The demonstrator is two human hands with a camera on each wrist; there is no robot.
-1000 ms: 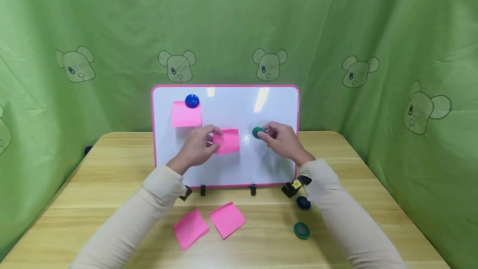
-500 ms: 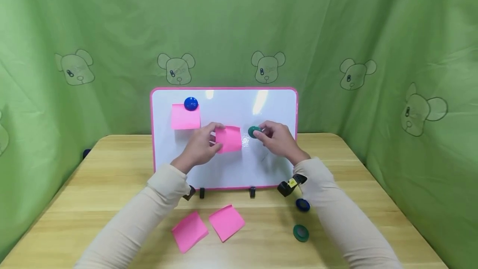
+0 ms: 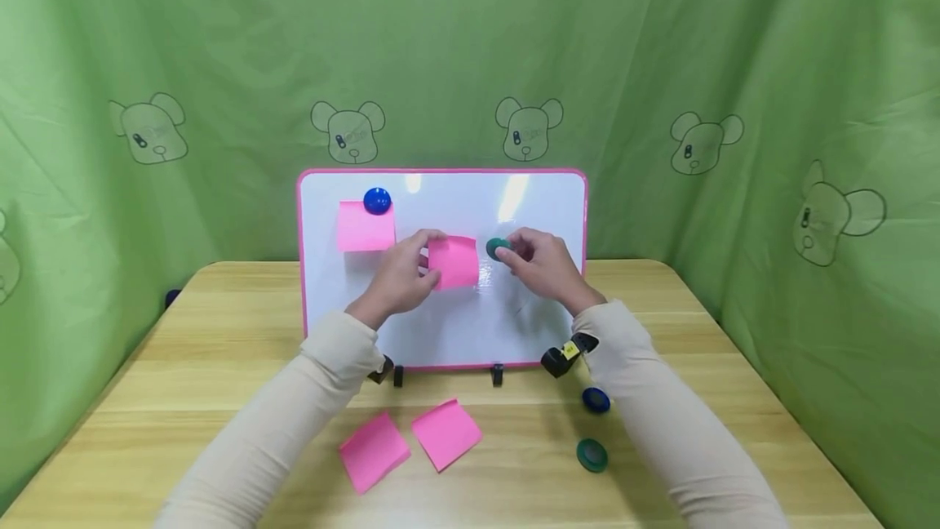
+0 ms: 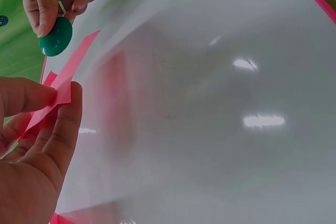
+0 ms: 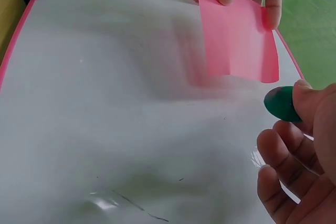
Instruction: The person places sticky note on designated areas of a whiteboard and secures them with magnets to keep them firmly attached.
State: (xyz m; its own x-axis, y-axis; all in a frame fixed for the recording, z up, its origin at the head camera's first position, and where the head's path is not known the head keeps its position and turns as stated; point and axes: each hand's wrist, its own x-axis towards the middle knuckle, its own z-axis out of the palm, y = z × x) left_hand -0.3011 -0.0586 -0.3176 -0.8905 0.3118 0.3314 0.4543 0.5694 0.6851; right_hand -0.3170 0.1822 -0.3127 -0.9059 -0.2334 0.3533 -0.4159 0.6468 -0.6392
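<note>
Table (image 3: 161, 349) with a wood-grain top carries a pink-framed whiteboard (image 3: 455, 333), set on edge. Both hands are positioned in front of the board face, one on each side of centre.

The left hand (image 3: 401, 273) pinches a pink note (image 3: 457, 262) along its left side, thumb opposed to fingers. The right hand (image 3: 547, 268) grips a green magnet (image 3: 496, 249) between thumb and fingertips.

Governing relation: the green magnet lies immediately right of the pink note's free right edge, level with its upper part. The gap is narrow; the two parts are not touching. The pink note extends rightward from the left hand, the nearer hand, toward the right. Its outline is nearly square, so no clear long axis can be assigned. In the wrist views the sheet appears clear of the board surface.

Pink note, appearance: thin, bright, slightly bowed, no marking visible.

Green magnet, appearance: round, glossy, domed.

Reference fitting: a blue magnet (image 3: 377, 201) overlaps the upper right corner of a second note (image 3: 365, 228), left on the board.
</note>
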